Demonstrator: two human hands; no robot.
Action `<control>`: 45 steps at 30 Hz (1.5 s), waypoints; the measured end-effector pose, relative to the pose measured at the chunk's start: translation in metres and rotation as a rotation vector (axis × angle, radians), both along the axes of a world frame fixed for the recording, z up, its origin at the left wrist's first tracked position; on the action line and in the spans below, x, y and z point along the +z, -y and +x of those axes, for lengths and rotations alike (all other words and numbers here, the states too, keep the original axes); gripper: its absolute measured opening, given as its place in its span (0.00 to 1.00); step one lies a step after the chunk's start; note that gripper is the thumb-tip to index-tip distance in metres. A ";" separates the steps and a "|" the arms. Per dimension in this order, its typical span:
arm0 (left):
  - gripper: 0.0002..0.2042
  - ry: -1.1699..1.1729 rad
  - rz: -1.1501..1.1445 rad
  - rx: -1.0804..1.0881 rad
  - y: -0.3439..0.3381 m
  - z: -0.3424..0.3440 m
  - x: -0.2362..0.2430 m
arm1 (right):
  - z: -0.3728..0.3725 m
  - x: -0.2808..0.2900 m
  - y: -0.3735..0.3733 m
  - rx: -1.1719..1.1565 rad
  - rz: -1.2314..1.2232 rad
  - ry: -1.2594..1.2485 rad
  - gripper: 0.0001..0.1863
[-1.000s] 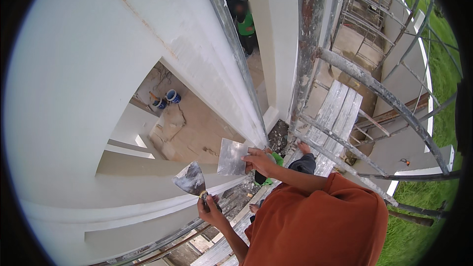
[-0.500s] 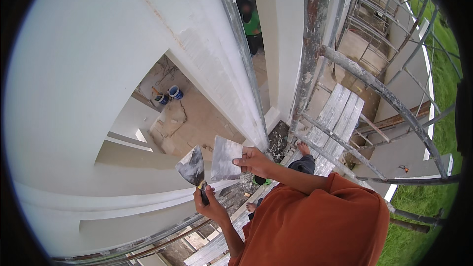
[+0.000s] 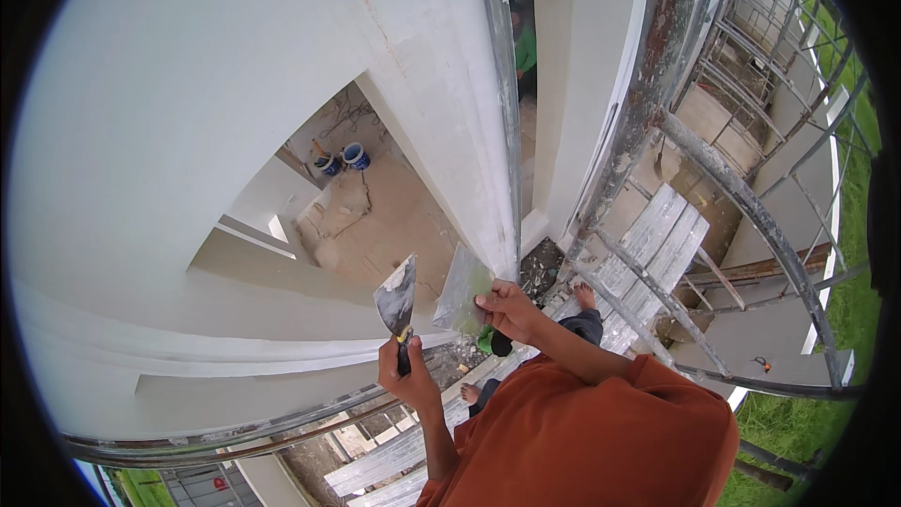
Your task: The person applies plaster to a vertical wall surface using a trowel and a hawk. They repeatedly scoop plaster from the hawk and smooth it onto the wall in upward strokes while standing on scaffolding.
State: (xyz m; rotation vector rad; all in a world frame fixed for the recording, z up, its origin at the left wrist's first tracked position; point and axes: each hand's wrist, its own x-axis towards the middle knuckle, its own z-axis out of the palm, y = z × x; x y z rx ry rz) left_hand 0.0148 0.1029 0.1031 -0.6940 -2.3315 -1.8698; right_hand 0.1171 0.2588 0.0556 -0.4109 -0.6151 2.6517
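Note:
My left hand [image 3: 407, 377] is closed round the dark handle of a putty knife [image 3: 395, 300], its wide blade pointing up and smeared with white filler. My right hand [image 3: 509, 310] pinches one edge of a thin, flat square plate [image 3: 458, 295] between thumb and fingers. That plate is tilted and whitish, with a greenish tint near the thumb. Blade and plate are held side by side, apart, in front of a white wall [image 3: 225, 84]. A smooth white plastered corner strip [image 3: 474, 122] runs down the wall just beyond them.
I stand barefoot on scaffold planks [image 3: 657, 244], with a curved metal pipe [image 3: 751, 207] and a rusty upright [image 3: 657, 66] at right. Through a wall opening, two buckets [image 3: 356, 157] stand on the floor below. A person in green [image 3: 526, 47] is behind the far gap.
The view has shifted, so wall and scaffold sit further right. The putty knife has turned more upright, and the plate has tilted from nearly face-on to slanted. Both hands keep their hold.

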 end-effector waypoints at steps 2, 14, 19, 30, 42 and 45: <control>0.09 -0.001 -0.027 -0.029 -0.004 0.001 0.009 | -0.001 -0.009 -0.004 -0.033 -0.012 -0.001 0.14; 0.15 -0.315 -0.209 -0.056 0.008 0.004 -0.003 | -0.039 0.002 0.011 0.077 0.122 -0.073 0.13; 0.17 -0.519 -0.269 -0.047 0.014 -0.011 -0.014 | -0.036 0.001 0.012 0.114 0.125 -0.091 0.14; 0.16 -0.466 -0.291 -0.066 -0.007 -0.021 -0.024 | -0.022 -0.015 -0.016 0.040 0.067 -0.176 0.12; 0.16 -0.339 -0.163 -0.128 -0.023 -0.015 -0.021 | -0.054 -0.020 -0.017 -0.065 0.106 -0.094 0.12; 0.16 -0.506 -0.297 -0.241 -0.017 -0.032 -0.028 | -0.045 0.012 -0.014 -0.013 0.162 -0.184 0.11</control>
